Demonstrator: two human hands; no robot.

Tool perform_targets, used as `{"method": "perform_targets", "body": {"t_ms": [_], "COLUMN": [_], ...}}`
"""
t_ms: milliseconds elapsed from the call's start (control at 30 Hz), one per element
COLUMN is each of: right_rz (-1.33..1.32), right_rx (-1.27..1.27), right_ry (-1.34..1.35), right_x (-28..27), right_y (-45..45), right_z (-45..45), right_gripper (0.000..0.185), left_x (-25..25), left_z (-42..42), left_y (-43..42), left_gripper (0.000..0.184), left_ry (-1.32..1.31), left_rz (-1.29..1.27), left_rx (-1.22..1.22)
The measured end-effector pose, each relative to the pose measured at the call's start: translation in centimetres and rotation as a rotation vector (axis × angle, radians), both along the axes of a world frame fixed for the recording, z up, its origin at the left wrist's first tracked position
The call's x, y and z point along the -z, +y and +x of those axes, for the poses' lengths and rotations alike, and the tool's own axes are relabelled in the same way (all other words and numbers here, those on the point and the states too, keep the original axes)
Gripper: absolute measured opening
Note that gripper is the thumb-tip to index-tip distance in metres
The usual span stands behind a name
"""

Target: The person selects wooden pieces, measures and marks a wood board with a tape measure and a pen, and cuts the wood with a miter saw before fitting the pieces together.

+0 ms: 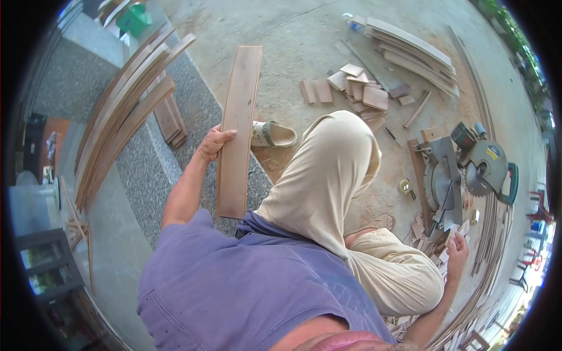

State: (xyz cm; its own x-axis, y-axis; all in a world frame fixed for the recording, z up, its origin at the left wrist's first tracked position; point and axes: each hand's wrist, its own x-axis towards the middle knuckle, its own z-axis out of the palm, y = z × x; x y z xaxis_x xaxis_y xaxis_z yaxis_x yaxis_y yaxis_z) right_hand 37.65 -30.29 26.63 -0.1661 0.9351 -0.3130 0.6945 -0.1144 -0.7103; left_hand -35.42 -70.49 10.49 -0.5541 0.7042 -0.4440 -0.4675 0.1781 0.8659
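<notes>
A long wooden plank [239,123] stands out in front of my body, its lower end by my waist. My left hand [216,142] grips its left edge, the thumb lying over the face. Far to the right, my right hand [458,248] is raised beside the miter saw [442,181], near its base, with the fingers curled. Whether something small is between those fingers is too small to make out. The saw's round blade [479,178] shows on its right side.
Long boards [126,105] lie on the granite step [137,184] at left. Cut pieces [366,93] are heaped on the floor ahead, with more boards [413,52] behind. A tape measure [405,187], a green clog [275,134] and wood offcuts [418,228] lie around my legs.
</notes>
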Motion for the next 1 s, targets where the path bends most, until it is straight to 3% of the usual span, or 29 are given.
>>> {"method": "perform_targets", "body": {"t_ms": [167, 300, 467, 567, 700, 767, 867, 900, 1000], "right_rz": [0.18, 0.241, 0.192, 0.172, 0.163, 0.054, -0.144, -0.099, -0.113], "right_rx": [-0.079, -0.141, -0.186, -0.278, -0.328, -0.31, -0.156, -0.125, -0.043], "right_ry": [0.085, 0.203, 0.32, 0.362, 0.607, 0.864, 0.861, 0.856, 0.897], "right_x": [-2.8, -6.7, -9.8, -11.0, -11.9, -11.3, -9.6, -8.5, -5.4], "right_y": [0.7, -0.5, -3.0, -4.0, -4.9, -4.8, -2.9, -2.2, 0.6], "right_z": [-0.4, -3.5, -7.0, -9.7, -13.6, -14.6, -13.8, -13.2, -9.5], "right_gripper": [0.04, 0.039, 0.042, 0.047, 0.056, 0.049, 0.037, 0.027, 0.025], "left_x": [-7.1, -16.1, -29.3, -32.9, -32.5, -30.7, -27.8, -26.9, -22.9], "left_z": [-2.3, -5.3, -0.1, 5.2, 12.5, 16.4, 20.9, 22.0, 22.6], "left_y": [10.8, 21.0, 31.0, 34.4, 37.8, 39.7, 42.1, 43.1, 47.1], "left_gripper": [0.044, 0.041, 0.031, 0.031, 0.038, 0.037, 0.036, 0.036, 0.039], "left_ry": [0.239, 0.47, 0.346, 0.246, 0.096, 0.036, -0.091, -0.165, -0.153], "left_rz": [0.171, 0.419, 0.906, 1.019, 1.022, 0.992, 0.934, 0.899, 0.73], "left_rx": [0.22, 0.122, 0.011, 0.178, 0.419, 0.475, 0.504, 0.508, 0.7]}}
